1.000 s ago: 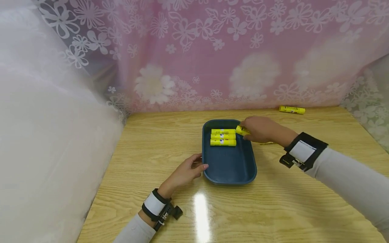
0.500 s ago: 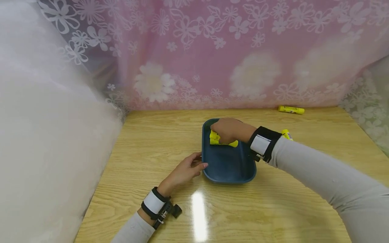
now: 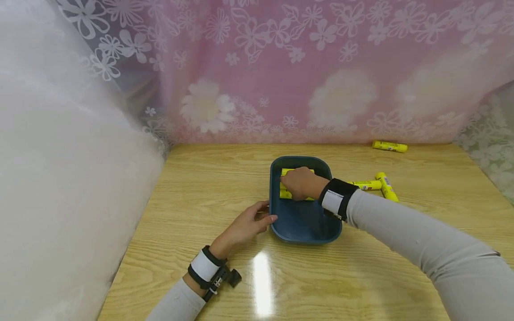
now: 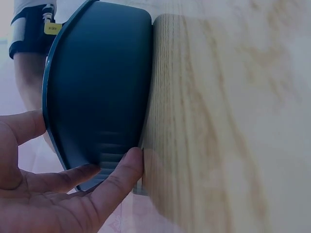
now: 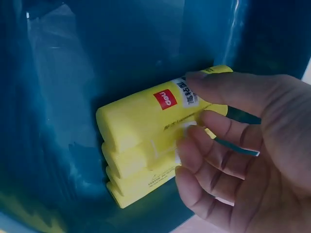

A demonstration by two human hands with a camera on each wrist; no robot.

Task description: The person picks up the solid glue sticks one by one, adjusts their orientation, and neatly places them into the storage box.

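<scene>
From my far seat, I see the left hand (image 3: 246, 224) pinching the tray (image 3: 305, 225) at its 8 o'clock, thumb at the rim, other fingers bent against the outer wall. If this hold is slack, a push from inside may slide the tray on the desk (image 3: 205, 183). Toward the tray's 12 o'clock lie four yellow sticks (image 5: 131, 114), side by side. Over them is the right hand (image 3: 302, 183), thumb on one stick, fingers half bent; whether they grip or only press, I cannot tell. Being round, the sticks could roll apart under uneven pressure. The strap (image 3: 338, 199) crosses the rim near 3 o'clock and might catch it. Further that way, two loose sticks (image 3: 387, 187) meet or nearly meet; a low sleeve (image 3: 405, 223) could roll them. The last stick (image 3: 389, 146), at 2 o'clock, might roll under the curtain (image 3: 265, 80).
</scene>
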